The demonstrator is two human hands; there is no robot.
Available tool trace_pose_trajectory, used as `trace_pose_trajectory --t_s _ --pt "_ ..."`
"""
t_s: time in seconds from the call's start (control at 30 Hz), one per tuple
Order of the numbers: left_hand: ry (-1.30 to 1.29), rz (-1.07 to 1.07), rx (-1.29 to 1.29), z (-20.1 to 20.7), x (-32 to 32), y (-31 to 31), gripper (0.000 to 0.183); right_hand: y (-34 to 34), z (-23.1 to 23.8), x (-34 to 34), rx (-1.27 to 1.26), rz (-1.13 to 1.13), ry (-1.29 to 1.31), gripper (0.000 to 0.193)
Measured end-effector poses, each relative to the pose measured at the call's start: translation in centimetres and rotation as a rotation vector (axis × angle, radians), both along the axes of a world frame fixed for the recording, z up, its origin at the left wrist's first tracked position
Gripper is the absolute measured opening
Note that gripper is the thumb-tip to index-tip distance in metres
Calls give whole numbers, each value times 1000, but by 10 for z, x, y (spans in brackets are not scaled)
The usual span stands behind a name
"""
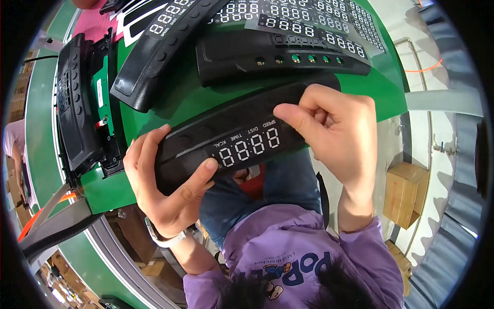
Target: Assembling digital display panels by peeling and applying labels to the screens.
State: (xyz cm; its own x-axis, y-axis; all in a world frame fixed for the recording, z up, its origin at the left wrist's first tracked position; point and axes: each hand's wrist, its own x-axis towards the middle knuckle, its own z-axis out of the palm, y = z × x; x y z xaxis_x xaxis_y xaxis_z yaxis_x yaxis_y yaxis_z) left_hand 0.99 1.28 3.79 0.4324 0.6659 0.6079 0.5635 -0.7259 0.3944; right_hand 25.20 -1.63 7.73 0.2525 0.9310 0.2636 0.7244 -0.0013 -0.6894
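My left hand grips the left end of a long black display panel, thumb on the front face and fingers over its far edge. The panel sits tilted at the near edge of the green table, above my lap. White digit segments on its face appear upside down from here. Over the right part, my right hand has its fingers curled in, and its thumb tip rests on the panel's face near the printed digits. I see nothing between those fingers.
Beyond lie another black panel with round holes, a curved panel and sheets of printed digit films. At left stands a panel housing beside a green circuit board. A cardboard box is on the right.
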Motion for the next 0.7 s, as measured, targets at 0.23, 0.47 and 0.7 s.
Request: trace_pose_trajectory --t_s 0.23,0.47,0.7 --pt "-10 -48 -28 -1 -5 2 49 -11 10 11 -107 231 -49 28" --pt "5 -96 -71 5 -10 2 47 -35 -7 -23 282 529 -123 16" --pt "-92 -95 -120 4 -13 4 40 -54 -31 -2 205 455 -369 10"
